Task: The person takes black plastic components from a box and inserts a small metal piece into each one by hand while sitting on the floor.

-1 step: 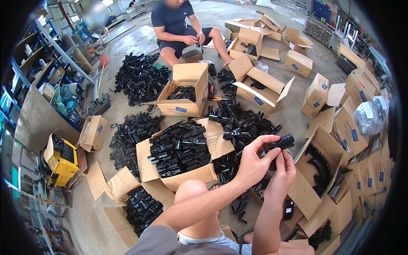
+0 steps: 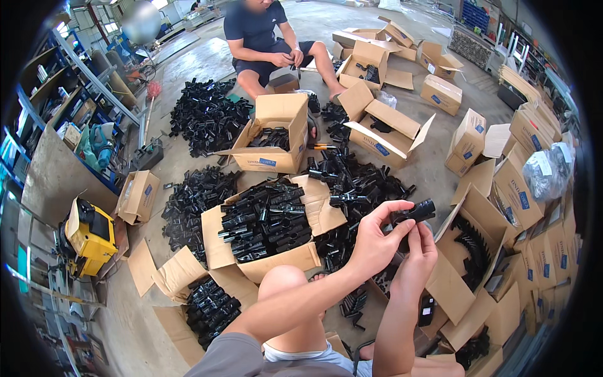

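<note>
Holding a short black plastic tube fitting point(image 2: 416, 212) up in front of us, we have both hands closed on it. Our left hand point(image 2: 375, 242) pinches the fitting's near end between thumb and forefinger, and our right hand point(image 2: 419, 257) comes up from below with its fingertips on the underside. The fitting's long axis runs roughly left to right, tilted up a little toward the right, so its flared free end points away from the left hand and sticks out past both. The left hand has the firmer hold; the right only touches it, as far as we can tell.

Below and to the left of the fitting sits an open cardboard box point(image 2: 264, 235) packed with rows of similar black parts, close to our bare knee point(image 2: 286, 283). A loose heap of black parts point(image 2: 358, 188) lies on the concrete floor between that box and the hands. To our right stands another open carton point(image 2: 468, 251) with curved black pieces inside. Farther off, another person point(image 2: 267, 38) sits on the floor among more cartons.
</note>
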Demonstrator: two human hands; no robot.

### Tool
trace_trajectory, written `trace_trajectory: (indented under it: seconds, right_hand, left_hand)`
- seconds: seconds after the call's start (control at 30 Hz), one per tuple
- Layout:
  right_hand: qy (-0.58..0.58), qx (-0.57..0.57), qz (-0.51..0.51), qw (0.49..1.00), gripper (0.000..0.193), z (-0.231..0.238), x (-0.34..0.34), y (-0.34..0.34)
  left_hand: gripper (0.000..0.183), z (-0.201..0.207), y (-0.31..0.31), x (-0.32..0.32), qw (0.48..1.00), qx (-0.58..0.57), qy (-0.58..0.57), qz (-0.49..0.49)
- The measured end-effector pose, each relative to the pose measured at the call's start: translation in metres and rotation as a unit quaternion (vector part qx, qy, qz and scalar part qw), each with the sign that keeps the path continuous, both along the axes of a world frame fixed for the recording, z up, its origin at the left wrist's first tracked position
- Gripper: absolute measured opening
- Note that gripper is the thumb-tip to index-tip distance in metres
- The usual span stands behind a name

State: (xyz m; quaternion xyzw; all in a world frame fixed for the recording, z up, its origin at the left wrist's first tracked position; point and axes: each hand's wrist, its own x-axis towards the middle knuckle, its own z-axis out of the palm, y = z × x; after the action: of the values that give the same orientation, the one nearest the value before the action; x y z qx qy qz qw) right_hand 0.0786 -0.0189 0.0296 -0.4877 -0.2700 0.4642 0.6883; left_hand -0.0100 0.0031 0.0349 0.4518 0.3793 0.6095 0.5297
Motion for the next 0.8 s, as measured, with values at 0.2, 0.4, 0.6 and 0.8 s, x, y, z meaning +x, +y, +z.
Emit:
trace_trajectory:
  seconds: [0.2, 0.4, 0.6, 0.8]
  right_hand:
    - [0.001, -0.007, -0.001, 1.0, 0.022, -0.004, 0.003, -0.002]
    - [-0.086, 0.022, -0.076, 0.993, 0.024, 0.001, -0.011, -0.002]
    - [-0.075, -0.01, 0.011, 0.997, 0.025, -0.008, 0.001, -0.001]
    - [-0.097, 0.041, -0.069, 0.992, 0.022, -0.006, -0.012, -0.001]
  left_hand:
    - [0.029, 0.001, -0.002, 0.002, 1.0, -0.013, 0.007, -0.007]
    - [0.029, -0.002, -0.002, 0.004, 1.0, -0.01, 0.002, -0.001]
    - [0.028, -0.001, -0.001, 0.002, 1.0, -0.01, -0.007, 0.002]
    - [0.028, -0.003, -0.002, 0.002, 1.0, -0.019, 0.019, 0.0]
